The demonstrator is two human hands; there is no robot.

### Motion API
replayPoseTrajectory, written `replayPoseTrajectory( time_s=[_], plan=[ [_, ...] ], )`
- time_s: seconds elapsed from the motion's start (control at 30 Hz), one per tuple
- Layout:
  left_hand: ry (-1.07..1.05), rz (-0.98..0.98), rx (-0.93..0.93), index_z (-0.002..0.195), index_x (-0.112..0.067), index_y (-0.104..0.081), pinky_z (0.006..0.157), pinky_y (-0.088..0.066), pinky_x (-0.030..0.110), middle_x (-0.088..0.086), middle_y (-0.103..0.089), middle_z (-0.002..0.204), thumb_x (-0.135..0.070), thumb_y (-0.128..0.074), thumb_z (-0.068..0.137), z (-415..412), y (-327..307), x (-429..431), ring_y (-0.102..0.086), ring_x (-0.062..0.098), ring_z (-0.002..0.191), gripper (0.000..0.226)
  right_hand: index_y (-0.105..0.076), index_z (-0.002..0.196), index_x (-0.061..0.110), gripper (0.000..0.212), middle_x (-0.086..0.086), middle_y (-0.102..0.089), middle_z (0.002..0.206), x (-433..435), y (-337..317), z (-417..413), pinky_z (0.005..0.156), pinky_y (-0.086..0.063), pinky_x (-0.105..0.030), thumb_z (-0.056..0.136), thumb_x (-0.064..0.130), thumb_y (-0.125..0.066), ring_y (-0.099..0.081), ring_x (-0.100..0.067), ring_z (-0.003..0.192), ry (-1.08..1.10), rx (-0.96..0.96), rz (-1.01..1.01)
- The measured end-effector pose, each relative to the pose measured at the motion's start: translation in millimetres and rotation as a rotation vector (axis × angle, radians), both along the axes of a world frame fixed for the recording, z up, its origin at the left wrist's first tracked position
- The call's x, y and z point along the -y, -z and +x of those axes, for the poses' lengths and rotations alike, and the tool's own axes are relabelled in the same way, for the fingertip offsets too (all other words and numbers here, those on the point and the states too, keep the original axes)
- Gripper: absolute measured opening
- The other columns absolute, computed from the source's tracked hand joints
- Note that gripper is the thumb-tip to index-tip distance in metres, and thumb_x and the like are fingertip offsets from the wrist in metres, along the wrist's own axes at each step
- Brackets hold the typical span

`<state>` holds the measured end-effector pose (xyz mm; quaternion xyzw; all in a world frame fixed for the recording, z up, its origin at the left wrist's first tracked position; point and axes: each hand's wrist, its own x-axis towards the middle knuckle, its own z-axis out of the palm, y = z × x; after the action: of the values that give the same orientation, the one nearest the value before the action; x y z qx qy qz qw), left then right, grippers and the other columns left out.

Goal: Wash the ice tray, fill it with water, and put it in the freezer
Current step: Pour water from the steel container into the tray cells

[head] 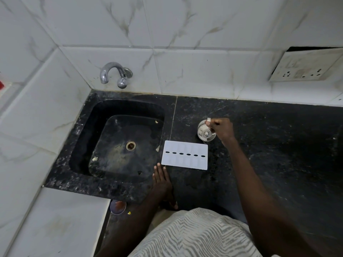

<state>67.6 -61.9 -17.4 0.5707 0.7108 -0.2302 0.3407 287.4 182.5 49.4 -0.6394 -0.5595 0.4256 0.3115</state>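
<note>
A white ice tray (184, 154) lies flat on the black granite counter (259, 145), just right of the black sink (118, 143). It seems to be face down, with a row of dark oval slots across its middle. My left hand (161, 179) rests flat on the counter's front edge, fingers apart, just below the tray's left corner and apart from it. My right hand (221, 127) reaches behind the tray and pinches the top of a clear pump bottle (205, 132) that stands on the counter. A chrome tap (115, 74) sticks out of the wall above the sink; no water runs.
The sink is dry with a round drain (130, 145) and a few scraps. White marble tiles cover the walls. A switch and socket plate (304, 68) sits on the wall at the right. A small purple bowl (118, 206) lies on the floor below the counter.
</note>
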Motion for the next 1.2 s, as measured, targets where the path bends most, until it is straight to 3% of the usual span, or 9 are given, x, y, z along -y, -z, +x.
replayPoseTrajectory(
  time_s=[0.13,0.3,0.63,0.77,0.97,1.2],
  plan=[
    [0.0,-0.01,0.013,0.15,0.012,0.029,0.124,0.009,0.063,0.041,0.042,0.15,-0.062,-0.093,0.057,-0.4,-3.4,-0.5,0.037,0.057,0.141,0.17,-0.082,0.101,0.007,0.018,-0.003,-0.079,0.086,2.7,0.4,-0.8,0.062,-0.056,-0.016,0.086,0.017,-0.084,-0.065,0.005,0.06,-0.007,0.007,0.01],
    [-0.005,-0.015,0.027,0.149,0.01,0.032,0.123,0.011,0.063,0.039,0.044,0.148,-0.058,-0.094,0.059,0.9,-6.7,-0.1,0.039,0.056,0.14,0.169,-0.082,0.098,0.007,0.015,-0.004,-0.079,0.085,3.6,-0.5,0.8,0.069,-0.061,-0.028,0.085,0.015,-0.084,-0.07,-0.009,0.068,-0.013,-0.002,0.007],
    [0.001,-0.005,0.012,0.151,0.013,0.027,0.122,0.011,0.063,0.041,0.04,0.15,-0.061,-0.094,0.056,1.1,-6.1,-0.1,0.036,0.058,0.142,0.171,-0.08,0.104,0.001,0.022,-0.005,-0.077,0.089,3.9,1.5,1.7,0.056,-0.051,-0.009,0.084,0.01,-0.084,-0.063,0.011,0.054,-0.01,-0.009,0.002],
    [0.004,-0.029,-0.001,0.15,0.013,0.029,0.124,0.011,0.063,0.041,0.042,0.149,-0.061,-0.094,0.055,1.6,-6.4,-2.1,0.037,0.057,0.141,0.172,-0.081,0.106,0.005,0.026,-0.009,-0.08,0.098,3.5,1.4,3.6,0.071,-0.06,-0.022,0.082,0.013,-0.086,-0.067,0.003,0.063,-0.017,0.008,-0.003],
    [-0.01,-0.028,0.016,0.151,0.011,0.028,0.125,0.01,0.062,0.04,0.041,0.15,-0.055,-0.095,0.06,2.8,-8.3,-0.9,0.036,0.057,0.142,0.167,-0.081,0.106,0.004,0.025,-0.01,-0.08,0.1,5.7,-2.7,3.7,0.067,-0.058,-0.013,0.082,0.01,-0.086,-0.068,0.003,0.065,-0.021,0.013,0.017],
    [0.002,-0.019,0.002,0.149,0.013,0.03,0.124,0.01,0.064,0.041,0.042,0.149,-0.062,-0.094,0.055,2.6,-7.4,-1.6,0.038,0.057,0.141,0.173,-0.082,0.101,0.008,0.023,-0.006,-0.08,0.098,6.5,-0.8,6.1,0.084,-0.063,-0.035,0.08,0.012,-0.088,-0.073,-0.009,0.078,-0.023,0.005,0.006]
  ],
)
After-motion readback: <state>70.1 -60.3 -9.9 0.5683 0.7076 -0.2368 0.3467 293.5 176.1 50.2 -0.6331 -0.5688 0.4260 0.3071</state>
